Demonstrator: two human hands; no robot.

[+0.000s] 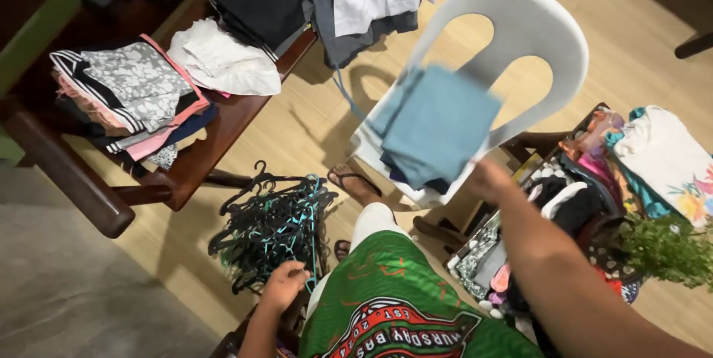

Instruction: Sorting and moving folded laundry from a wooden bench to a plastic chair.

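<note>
Right hand (492, 178) is raised, fingers pinched on a folded blue cloth (438, 126); cloth is blurred, hanging over the seat of a white plastic chair (520, 27) w/ other folded pieces under it. I can't tell how many fingers wrap the edge. Left hand (284, 284) is low by my knee, fingers curled loosely, touching the pile of black and teal hangers (271, 228) on the wood floor; whether it grips one I can't tell. I see my green shorts (386, 306) w/ a red-white round print, and a sandalled foot (355, 182) near the chair. Wood bench (223, 124) upper left carries folded stacks: grey flowered and pink ones, a white heap (221, 59), dark pile behind. To the right, a basket of mixed clothes (572, 202), a white flowered top (665, 157), a green plant (668, 250) just beside it.
</note>
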